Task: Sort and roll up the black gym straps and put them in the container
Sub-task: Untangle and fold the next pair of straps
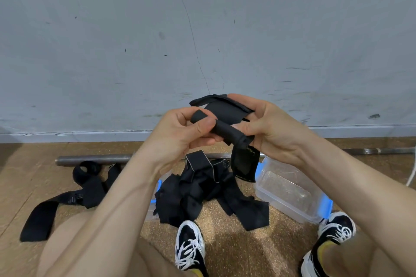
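A long black strap (pixel 67 195) lies flat on the floor, well to the left of the pile of straps (pixel 202 195); a grey metal bar (pixel 94 159) lies on the floor behind the pile, by the wall; a clear flat piece with a blue clip (pixel 158 186) peeks out from under the pile's left side. Above the pile, the left hand (pixel 180 132) is up in the air; its thumb and fingers pinch the rolled end of one black gym strap (pixel 225 110). This strap is held high over the pile, and its loose end hangs down behind the pile's right edge. One black and white shoe (pixel 190 245) stands just in front of the pile. The right hand (pixel 270 123) is above and to the right of the pile; its fingers curl round the wide part of the same strap, and its thumb presses on the roll. The clear container (pixel 292 200) with blue clips sits on the floor just right of the pile; no strap can be seen inside it. The other shoe (pixel 335 231) touches its front corner.
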Demonstrator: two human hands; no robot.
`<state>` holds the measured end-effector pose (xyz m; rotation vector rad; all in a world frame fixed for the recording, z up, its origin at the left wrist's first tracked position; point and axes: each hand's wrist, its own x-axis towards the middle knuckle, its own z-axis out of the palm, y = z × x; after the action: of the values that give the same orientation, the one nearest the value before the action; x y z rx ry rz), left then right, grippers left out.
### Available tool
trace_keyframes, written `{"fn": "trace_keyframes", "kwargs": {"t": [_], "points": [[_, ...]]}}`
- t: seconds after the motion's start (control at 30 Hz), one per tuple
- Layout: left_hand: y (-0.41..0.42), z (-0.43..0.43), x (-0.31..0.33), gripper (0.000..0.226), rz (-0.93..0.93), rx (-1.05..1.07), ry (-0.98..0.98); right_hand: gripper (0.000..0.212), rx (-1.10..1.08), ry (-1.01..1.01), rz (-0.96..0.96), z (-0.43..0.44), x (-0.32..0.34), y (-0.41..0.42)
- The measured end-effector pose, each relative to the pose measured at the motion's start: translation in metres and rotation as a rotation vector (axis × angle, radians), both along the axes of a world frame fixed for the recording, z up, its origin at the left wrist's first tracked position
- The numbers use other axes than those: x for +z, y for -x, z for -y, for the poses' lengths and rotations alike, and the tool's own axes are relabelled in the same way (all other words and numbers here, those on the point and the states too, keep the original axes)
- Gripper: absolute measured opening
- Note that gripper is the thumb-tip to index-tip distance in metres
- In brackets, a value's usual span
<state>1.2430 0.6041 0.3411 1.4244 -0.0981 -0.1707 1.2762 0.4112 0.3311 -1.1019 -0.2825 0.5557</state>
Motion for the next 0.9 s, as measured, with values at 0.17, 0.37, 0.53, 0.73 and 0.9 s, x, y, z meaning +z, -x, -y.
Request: {"fn": "trace_keyframes", "kwargs": {"t": [0.17,0.37,0.53,0.73,0.9], "points": [[0.000,0.013,-0.003,0.021,-0.005,0.181,-0.084,0.063,-0.149,0.021,-0.024,-0.009,-0.004,0.005],[0.001,0.019,-0.005,0.020,0.045,0.286,-0.195,0.063,-0.207,0.026,-0.025,-0.012,-0.005,0.013],[0.003,0.013,-0.003,0.011,-0.011,0.158,-0.154,0.059,-0.172,0.056,-0.045,-0.006,0.000,0.011],[0.003,-0.009,0.004,0.034,-0.031,-0.157,0.094,0.051,-0.061,-0.024,-0.087,0.004,0.009,0.007],[0.003,-0.002,-0.001,0.042,0.013,-0.169,0.104,0.058,-0.010,-0.116,-0.200,-0.001,0.008,0.014]]}}
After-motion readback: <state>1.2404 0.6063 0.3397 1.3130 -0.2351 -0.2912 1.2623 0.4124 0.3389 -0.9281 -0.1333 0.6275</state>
